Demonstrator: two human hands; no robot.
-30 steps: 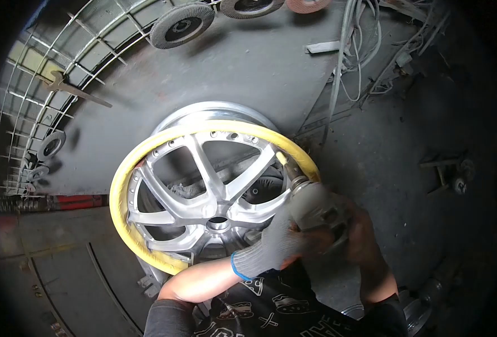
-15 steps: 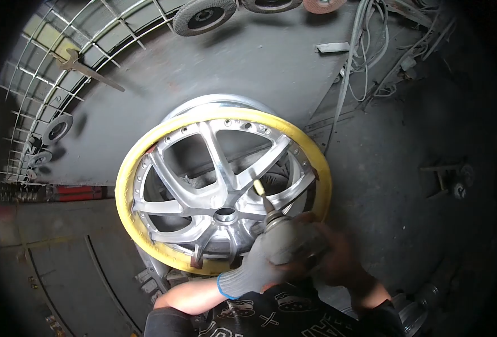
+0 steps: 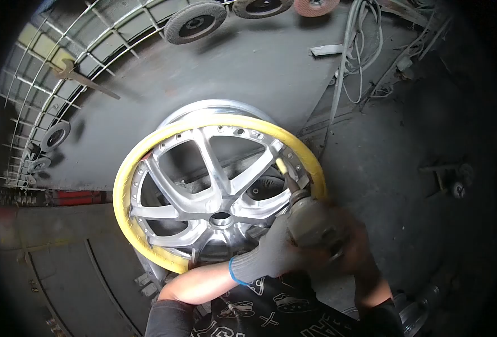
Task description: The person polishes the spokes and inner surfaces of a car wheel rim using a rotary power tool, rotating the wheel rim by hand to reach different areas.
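Observation:
A silver alloy wheel rim (image 3: 219,182) leans tilted in front of me, with yellow tape (image 3: 122,196) wrapped around its outer edge. My left hand (image 3: 276,253), in a grey knit glove with a blue cuff, is closed around the body of a die grinder (image 3: 310,219). From the other side my right hand (image 3: 358,244) grips the same tool; it is dark and blurred, so its fingers show poorly. The grinder's yellowish tip (image 3: 282,166) is over the outer end of the upper right spoke, near the taped edge. Whether it touches the metal I cannot tell.
Abrasive discs (image 3: 195,23) hang along a wire grid (image 3: 40,84) at the top and left. An open-end wrench (image 3: 88,80) hangs there too. Loose cables (image 3: 344,73) dangle at the upper right. A dark metal panel (image 3: 164,73) stands behind the wheel.
Both hands have moved the grinder right, and its tip has shifted up and right, from near the hub to the spoke's outer end. The view has shifted slightly.

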